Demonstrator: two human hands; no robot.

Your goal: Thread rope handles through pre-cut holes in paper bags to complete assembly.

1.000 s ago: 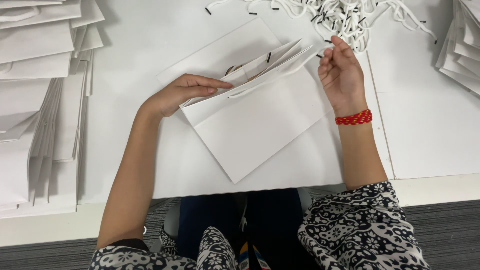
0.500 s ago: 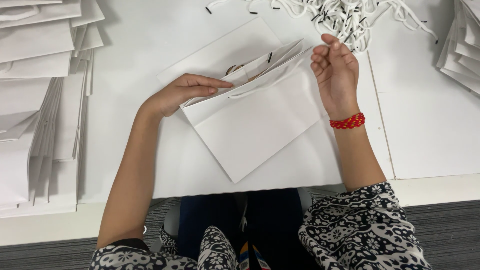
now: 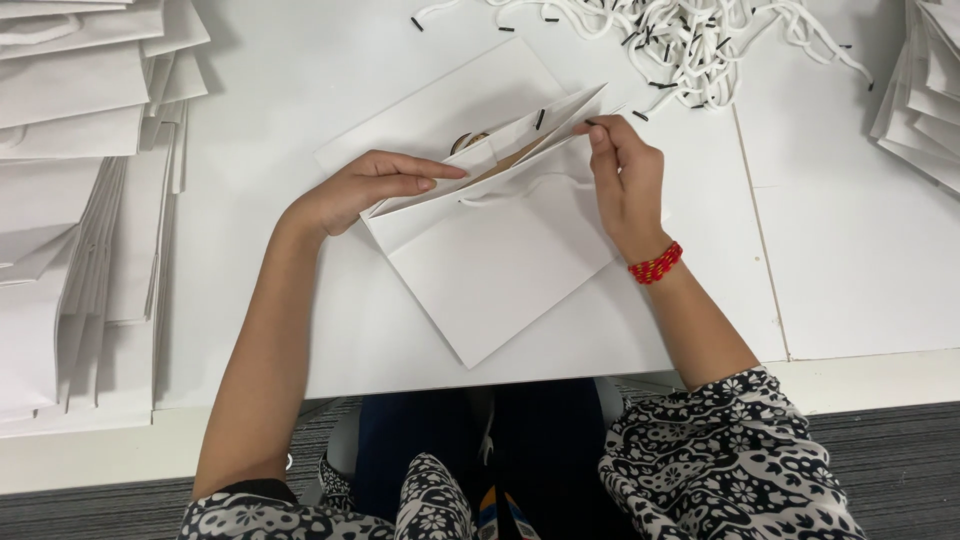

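White table (image 3: 300, 90) fills the view; all places below taken from the white paper bag (image 3: 500, 260) lying flat at its middle, mouth pointing up-right, bottom corner toward the table's near edge.

Left of the bag: tall fanned stack of flat white bags (image 3: 70, 200), well apart. Far right of it: a smaller stack of the same (image 3: 925, 90). Beyond the bag's mouth: loose heap of white cord handles with black tips (image 3: 700, 40), near but not touching. Under the bag: a larger flat white sheet or bag (image 3: 440, 110), partly covered.

Left hand (image 3: 365, 185) rests on the bag's mouth edge, fingers extended and pressed flat, holding the upper panel down and the opening slightly parted. Right hand (image 3: 625, 175), red bead bracelet (image 3: 655, 265) at the wrist, sits at the mouth's right end; grip pressed together, thumb and forefinger pinching a black cord tip (image 3: 590, 124). A loop of white cord (image 3: 520, 190) lies across the bag's front, just under the mouth.

Judgement: done well, the left hand keeps the mouth pinned steady while the pinch stays close behind the stiff tip, so it doesn't buckle.

In the way: the cord heap close behind could snag; the hole itself is too small to make out.
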